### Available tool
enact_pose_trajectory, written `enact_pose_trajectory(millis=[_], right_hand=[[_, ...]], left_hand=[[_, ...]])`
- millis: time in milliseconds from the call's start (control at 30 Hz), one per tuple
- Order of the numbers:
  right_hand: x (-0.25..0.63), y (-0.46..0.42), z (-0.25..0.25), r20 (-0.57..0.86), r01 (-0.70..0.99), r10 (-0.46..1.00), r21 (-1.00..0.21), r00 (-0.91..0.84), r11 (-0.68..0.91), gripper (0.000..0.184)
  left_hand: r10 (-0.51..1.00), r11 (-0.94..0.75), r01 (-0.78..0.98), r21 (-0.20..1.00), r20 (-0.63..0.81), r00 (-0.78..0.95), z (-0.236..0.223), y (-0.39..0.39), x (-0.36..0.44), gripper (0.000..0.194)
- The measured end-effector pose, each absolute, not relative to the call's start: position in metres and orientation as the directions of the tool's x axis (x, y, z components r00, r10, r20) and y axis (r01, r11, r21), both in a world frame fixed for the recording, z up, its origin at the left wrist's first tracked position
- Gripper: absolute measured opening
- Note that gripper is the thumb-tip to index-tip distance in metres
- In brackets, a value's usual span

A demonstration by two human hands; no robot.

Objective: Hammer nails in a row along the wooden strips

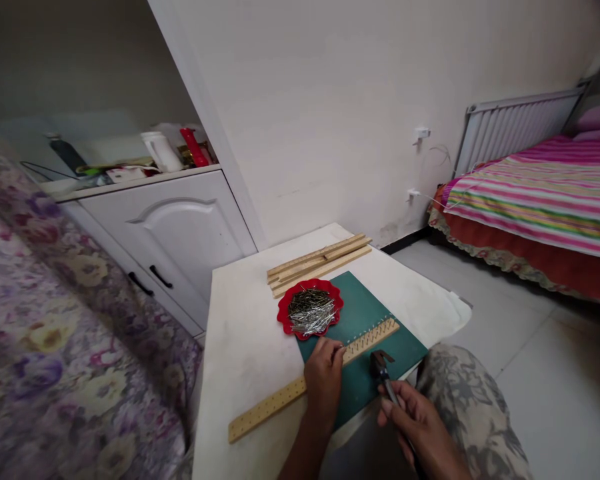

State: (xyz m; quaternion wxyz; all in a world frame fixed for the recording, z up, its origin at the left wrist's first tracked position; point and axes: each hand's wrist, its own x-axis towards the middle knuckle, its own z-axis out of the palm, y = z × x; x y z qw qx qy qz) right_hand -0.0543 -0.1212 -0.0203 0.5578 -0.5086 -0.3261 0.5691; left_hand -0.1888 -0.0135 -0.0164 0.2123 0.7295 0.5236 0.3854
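Observation:
My right hand [413, 417] is wrapped round the handle of a hammer [380, 365], its head held over the green mat, just in front of a wooden strip [273, 405]. The strip lies slantwise across the table and mat. Nails [375, 338] stand up in rows along its right part, while its left part shows rows of small dark holes or marks. My left hand [325, 373] rests on the strip at the end of the nail rows, fingertips pinched on what looks like a nail, mostly hidden. Behind it a red scalloped dish [283, 316] holds many loose nails.
Under the work lies a green mat [365, 387] on a white-covered table [250, 333]. Several wooden strips [320, 263] lie at the table's back. A cabinet [175, 233] and floral curtain [80, 333] are on the left, a bed [545, 180] on the right.

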Motion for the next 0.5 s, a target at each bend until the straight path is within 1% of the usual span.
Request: enact_pose_trajectory(millis=[167, 500], right_hand=[[-0.053, -0.122, -0.014, -0.188, -0.277, 0.977, -0.948, 0.099, -0.154, 0.038], [-0.06, -0.095, 0.018, -0.061, -0.235, 0.997, -0.969, -0.045, -0.07, 0.032]], left_hand=[[0.93, -0.356, 0.619, 0.7, 0.328, 0.163, -0.019, -0.013, -0.186, 0.017], [0.946, -0.317, 0.609, 0.727, 0.292, 0.144, -0.02, -0.012, -0.185, 0.017]])
